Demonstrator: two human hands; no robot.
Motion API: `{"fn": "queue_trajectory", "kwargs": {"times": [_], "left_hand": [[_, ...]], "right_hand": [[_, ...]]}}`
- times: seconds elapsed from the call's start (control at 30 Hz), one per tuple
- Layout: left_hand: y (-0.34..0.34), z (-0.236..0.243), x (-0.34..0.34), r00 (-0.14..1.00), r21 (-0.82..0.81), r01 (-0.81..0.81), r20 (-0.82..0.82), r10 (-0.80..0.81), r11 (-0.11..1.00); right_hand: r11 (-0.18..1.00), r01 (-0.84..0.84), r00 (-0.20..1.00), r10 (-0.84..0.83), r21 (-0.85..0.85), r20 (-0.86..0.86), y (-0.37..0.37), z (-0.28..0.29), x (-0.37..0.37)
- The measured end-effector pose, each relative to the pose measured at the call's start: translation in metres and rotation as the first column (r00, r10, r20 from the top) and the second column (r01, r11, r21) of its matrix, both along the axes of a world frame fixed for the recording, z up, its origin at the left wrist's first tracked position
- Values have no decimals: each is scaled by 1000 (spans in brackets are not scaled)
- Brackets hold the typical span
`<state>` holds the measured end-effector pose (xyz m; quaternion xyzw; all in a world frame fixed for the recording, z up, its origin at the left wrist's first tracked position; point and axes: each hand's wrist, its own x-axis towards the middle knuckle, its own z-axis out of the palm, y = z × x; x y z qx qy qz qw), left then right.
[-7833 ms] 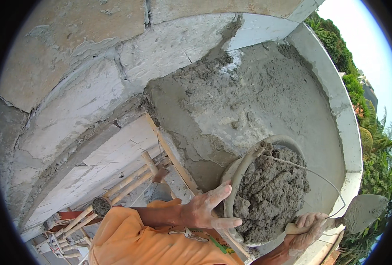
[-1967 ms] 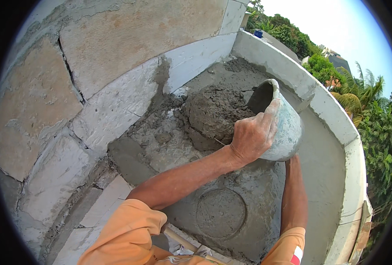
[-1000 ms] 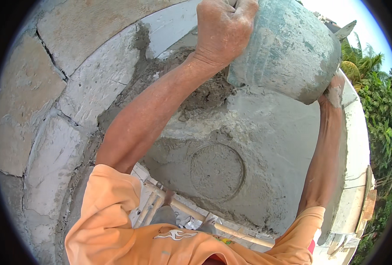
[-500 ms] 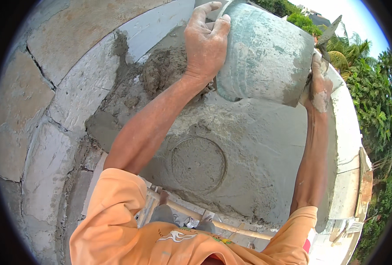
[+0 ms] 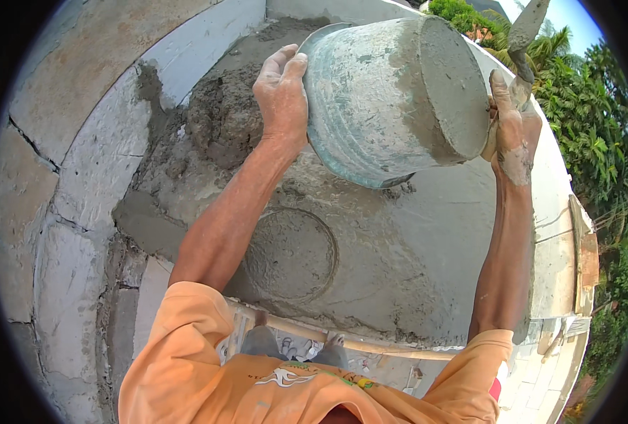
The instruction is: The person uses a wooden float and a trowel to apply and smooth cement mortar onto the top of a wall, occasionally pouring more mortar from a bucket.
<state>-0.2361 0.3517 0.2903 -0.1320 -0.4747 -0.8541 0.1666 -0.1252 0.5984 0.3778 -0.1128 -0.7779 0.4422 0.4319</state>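
Note:
A mortar-smeared green bucket (image 5: 370,92) is tipped on its side above the wet cement surface (image 5: 427,247), its mouth facing left and its base to the right. My left hand (image 5: 283,95) grips the rim, fingers curled over the edge. At the base end, my right hand (image 5: 510,131) presses against the bucket while closed round a trowel, whose handle is mostly hidden. The trowel's blade (image 5: 530,25) points up beyond my knuckles. Left of the rim lies a rough heap of mortar (image 5: 222,106). I cannot see inside the bucket.
A round imprint (image 5: 291,254) marks the cement nearer me. Large stone slabs (image 5: 88,169) curve along the left, and a pale wall edge (image 5: 551,205) bounds the right. Below are a bamboo pole (image 5: 385,349) and my feet. Trees (image 5: 583,127) stand beyond the wall.
The bucket has turned so that its cement-coated base now shows, and it sits lower and farther left in view. Both hands stay on it; the trowel's blade stands more upright.

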Motion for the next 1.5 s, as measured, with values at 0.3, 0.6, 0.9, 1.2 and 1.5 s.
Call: {"fn": "queue_trajectory", "kwargs": {"times": [0.3, 0.6, 0.9, 1.2, 1.5], "left_hand": [[10, -11, 22, 978, 59, 39, 201, -51, 997], [33, -4, 29, 992, -11, 80, 98, -79, 997], [58, 26, 45, 979, -114, -18, -205, -6, 993], [93, 56, 101, 678, -212, 122, -696, -237, 970], [108, 38, 229, 144, -266, -94, -957, -251, 959]], "right_hand": [[983, -181, 983, 181, 27, -20, 0, 21, 0], [970, -96, 991, 72, -222, -117, 17, 2, 17], [939, 187, 980, -197, -288, -3, 48, -5, 47], [833, -132, 965, -15, -537, -261, 94, -63, 122], [789, 147, 973, -222, -597, -55, 104, -107, 235]]}}
